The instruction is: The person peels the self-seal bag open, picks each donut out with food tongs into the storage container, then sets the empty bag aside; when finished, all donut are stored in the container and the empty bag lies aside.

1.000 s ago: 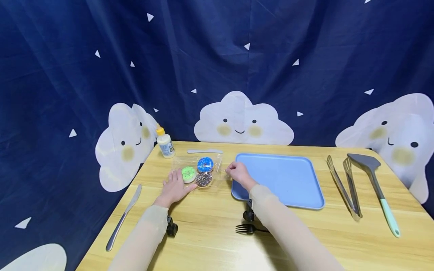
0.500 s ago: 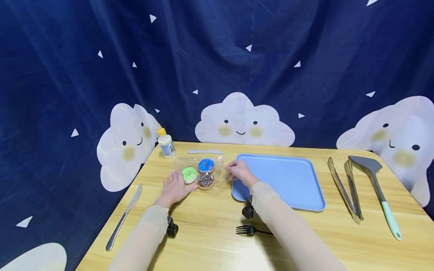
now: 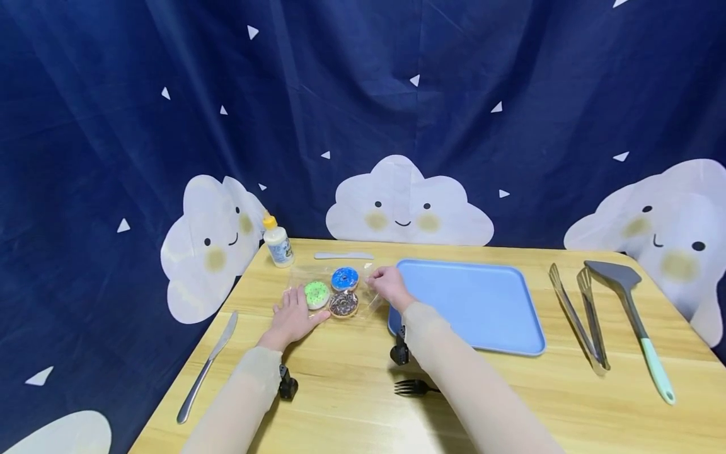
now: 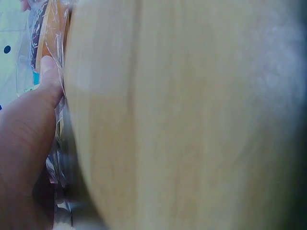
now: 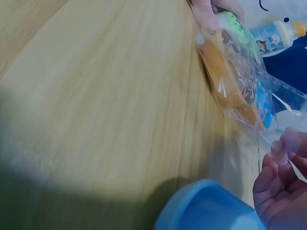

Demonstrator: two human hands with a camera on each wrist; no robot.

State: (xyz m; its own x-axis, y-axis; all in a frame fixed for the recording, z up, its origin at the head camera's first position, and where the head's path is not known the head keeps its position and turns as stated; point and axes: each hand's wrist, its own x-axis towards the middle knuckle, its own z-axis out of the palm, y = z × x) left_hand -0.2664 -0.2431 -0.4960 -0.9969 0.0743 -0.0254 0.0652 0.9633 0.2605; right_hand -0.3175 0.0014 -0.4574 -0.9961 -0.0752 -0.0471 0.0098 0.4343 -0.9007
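A clear plastic bag (image 3: 365, 309) lies on the table with a green donut (image 3: 316, 294), a blue donut (image 3: 344, 279) and a chocolate donut (image 3: 343, 304) inside. My left hand (image 3: 292, 318) rests spread on the bag's left side, its thumb beside the chocolate donut. In the left wrist view the thumb (image 4: 48, 79) lies against the plastic. At the bag's right end my right hand (image 3: 391, 287) pinches the clear film between thumb and fingertips, as the right wrist view shows, close to the blue tray (image 3: 471, 302).
A glue bottle (image 3: 278, 243) and a white plastic knife (image 3: 343, 255) are at the back left. A metal knife (image 3: 208, 366) lies left, a black fork (image 3: 414, 387) in front. Metal tongs (image 3: 578, 318) and a spatula (image 3: 629, 315) lie on the right.
My right hand has moved a little left, toward the donuts, still pinching the end of the bag. The left hand stays in place on the bag.
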